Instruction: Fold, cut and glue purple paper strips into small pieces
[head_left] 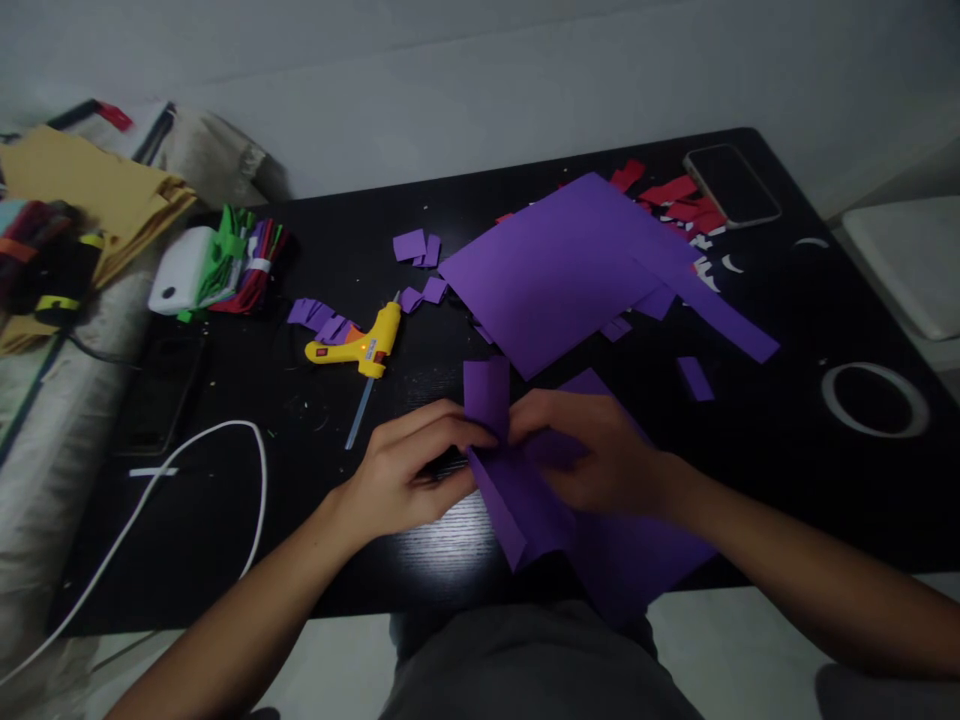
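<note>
The left hand (424,462) and right hand (604,455) pinch the folded purple sheet (521,505); pulling too hard might rip it

Bare forearms (274,595); bare, ringless fingers (439,437); dark grey clothing (536,670) over the lap.
</note>
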